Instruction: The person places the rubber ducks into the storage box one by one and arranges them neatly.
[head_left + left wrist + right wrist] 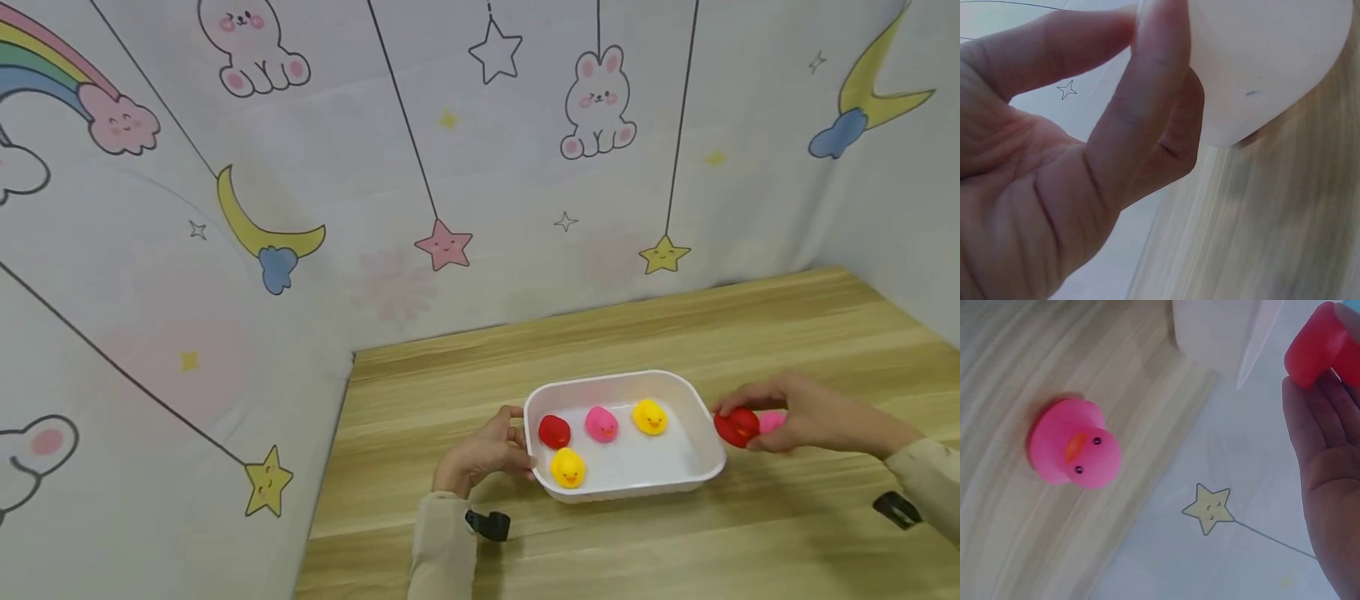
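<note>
My left hand (489, 450) holds the left end of a white plastic basin (660, 482), its curled fingers against the wall. In the left wrist view, the bent fingers (1141, 94) lie against the basin's outer side (1272, 69). Just beyond the basin's right end, my right hand (802, 414) grips a red rubber duck (737, 427) between thumb and fingers. That red duck (1316, 347) shows only in part in the right wrist view. A pink rubber duck (1075, 444) sits on the table, partly hidden behind my right hand in the head view.
Inside the basin are a red duck (554, 432), a pink duck (602, 424) and two yellow ducks, one toward the back (649, 417) and one at the front left (567, 468). A wood-grain table (420, 400) meets a patterned cloth wall (510, 183) behind.
</note>
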{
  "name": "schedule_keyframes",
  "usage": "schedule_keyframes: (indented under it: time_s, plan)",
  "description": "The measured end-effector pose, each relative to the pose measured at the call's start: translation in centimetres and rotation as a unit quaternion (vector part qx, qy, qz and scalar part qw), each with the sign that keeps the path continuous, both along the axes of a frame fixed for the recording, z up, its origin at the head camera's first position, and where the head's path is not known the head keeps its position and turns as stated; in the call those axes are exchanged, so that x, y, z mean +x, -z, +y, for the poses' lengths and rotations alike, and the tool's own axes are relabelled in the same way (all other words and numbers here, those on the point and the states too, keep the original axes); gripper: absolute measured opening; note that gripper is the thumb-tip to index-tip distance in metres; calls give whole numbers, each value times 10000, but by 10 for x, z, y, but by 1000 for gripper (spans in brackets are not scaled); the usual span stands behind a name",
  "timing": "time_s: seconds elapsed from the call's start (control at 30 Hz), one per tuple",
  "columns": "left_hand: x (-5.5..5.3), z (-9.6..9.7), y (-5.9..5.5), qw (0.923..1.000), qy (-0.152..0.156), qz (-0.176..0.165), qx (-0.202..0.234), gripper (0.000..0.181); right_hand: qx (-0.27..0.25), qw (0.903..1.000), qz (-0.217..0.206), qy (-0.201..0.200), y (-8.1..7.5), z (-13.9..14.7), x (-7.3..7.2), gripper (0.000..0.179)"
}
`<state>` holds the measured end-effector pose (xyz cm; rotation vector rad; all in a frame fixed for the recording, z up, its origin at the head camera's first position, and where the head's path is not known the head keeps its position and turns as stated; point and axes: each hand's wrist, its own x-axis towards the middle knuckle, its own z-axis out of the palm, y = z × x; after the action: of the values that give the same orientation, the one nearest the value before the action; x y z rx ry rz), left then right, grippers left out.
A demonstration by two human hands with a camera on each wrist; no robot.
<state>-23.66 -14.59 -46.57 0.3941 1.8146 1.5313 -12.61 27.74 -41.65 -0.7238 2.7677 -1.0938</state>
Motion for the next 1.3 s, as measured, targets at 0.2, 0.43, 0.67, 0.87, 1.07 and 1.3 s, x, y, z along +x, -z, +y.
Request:
schedule_keyframes:
  time_s: [0.2,0.43,0.67,0.87,1.07,1.3]
  plan:
    - [1,0,-1,10000,1,-16,-5,76,326,9992,180,-109,-10,-11,-13,39]
    - [1,-1,-2,10000,31,-31,55,77,457,9962,532,-515,-20,-27,-29,40]
    - [0,-1,-4,10000,38,3,-32,78,374,9954,439,-767,-25,-49,-45,36]
    - [1,0,-2,9999,28,-84,-59,76,258,9956,132,-892,-22,-69,-55,36]
    - [2,1,-2,10000,36,-50,-10,76,303,9925,176,-1167,-20,-88,-64,39]
    - [3,0,-3,10000,10,-17,-20,76,450,9902,-373,-1268,-19,-111,-71,37]
